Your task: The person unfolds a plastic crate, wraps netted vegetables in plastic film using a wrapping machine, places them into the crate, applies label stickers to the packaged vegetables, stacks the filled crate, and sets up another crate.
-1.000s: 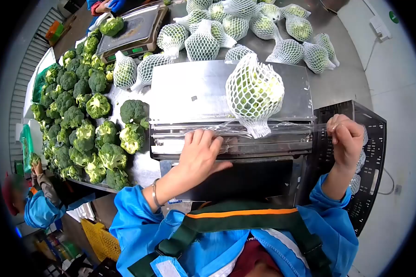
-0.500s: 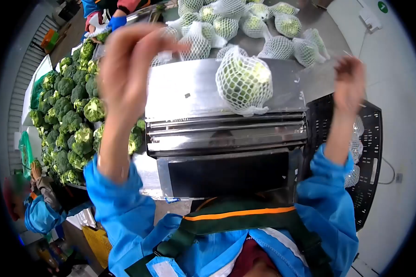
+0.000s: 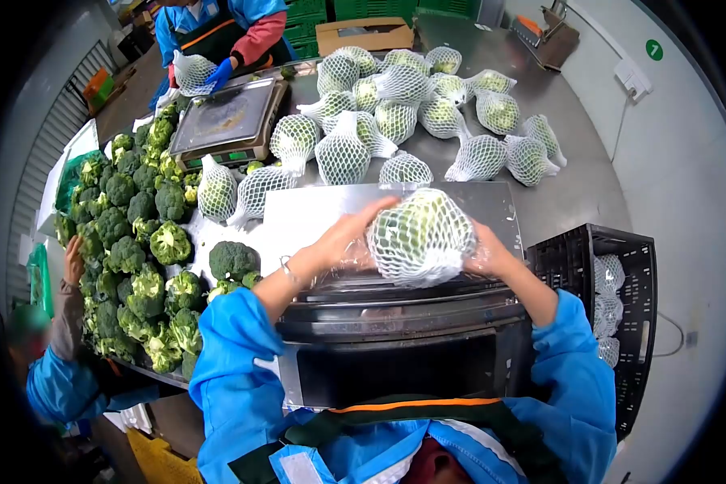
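The left hand (image 3: 347, 242) and right hand (image 3: 484, 252) grasp a netted vegetable (image 3: 421, 234) from opposite sides, above a metal-topped machine (image 3: 315, 202). The denser, bunched end of the net faces the person's body; the long axis runs roughly away from it (exact tilt cannot be determined). Other netted heads (image 3: 343, 155) lie on the counter (image 3: 569, 113) directly beyond the machine. Loose broccoli (image 3: 125, 189) is piled to the left; a black crate (image 3: 636, 355) stands right. Both forearms reach forward and converge, palms inward.
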`<state>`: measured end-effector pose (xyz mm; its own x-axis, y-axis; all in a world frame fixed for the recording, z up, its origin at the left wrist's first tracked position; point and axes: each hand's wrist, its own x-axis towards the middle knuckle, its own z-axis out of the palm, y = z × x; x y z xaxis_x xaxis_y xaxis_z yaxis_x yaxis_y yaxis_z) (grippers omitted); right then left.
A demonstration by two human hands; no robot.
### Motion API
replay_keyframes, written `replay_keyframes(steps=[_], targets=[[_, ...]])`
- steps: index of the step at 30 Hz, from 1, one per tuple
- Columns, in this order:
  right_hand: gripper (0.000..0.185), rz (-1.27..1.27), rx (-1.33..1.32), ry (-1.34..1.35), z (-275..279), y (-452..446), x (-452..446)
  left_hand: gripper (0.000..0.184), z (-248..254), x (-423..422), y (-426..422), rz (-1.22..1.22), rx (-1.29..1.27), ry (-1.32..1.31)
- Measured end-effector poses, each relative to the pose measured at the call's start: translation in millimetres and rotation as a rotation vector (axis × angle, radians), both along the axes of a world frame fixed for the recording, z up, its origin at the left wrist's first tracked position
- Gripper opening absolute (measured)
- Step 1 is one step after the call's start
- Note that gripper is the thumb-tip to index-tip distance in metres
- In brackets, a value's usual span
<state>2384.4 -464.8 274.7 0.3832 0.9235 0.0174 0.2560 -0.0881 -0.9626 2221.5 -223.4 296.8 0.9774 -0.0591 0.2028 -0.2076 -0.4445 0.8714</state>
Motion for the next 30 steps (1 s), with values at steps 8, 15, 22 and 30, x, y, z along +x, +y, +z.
replay_keyframes(steps=[8, 15, 22, 30], targets=[[0.064, 0.265, -0.398, 0.498, 27.8, -132.1, -132.6, 0.092, 33.1, -155.3, -108.5, -0.267, -0.321, 0.674], [0.033, -0.283, -0.505, 1.000, 27.2, -220.4, -224.1, 0.033, -1.4, -264.8, -150.0, 0.078, -0.641, 0.844], [0.027, -0.937, 0.063, 1.085, 39.7, -161.1, -236.3, 0.025, -10.9, -207.3, -155.5, 0.857, -1.123, 0.467], [0.025, -1.064, -0.229, 1.073, -102.8, -228.4, -302.3, 0.024, -78.6, -349.1, -195.4, 0.909, -1.661, 0.766]])
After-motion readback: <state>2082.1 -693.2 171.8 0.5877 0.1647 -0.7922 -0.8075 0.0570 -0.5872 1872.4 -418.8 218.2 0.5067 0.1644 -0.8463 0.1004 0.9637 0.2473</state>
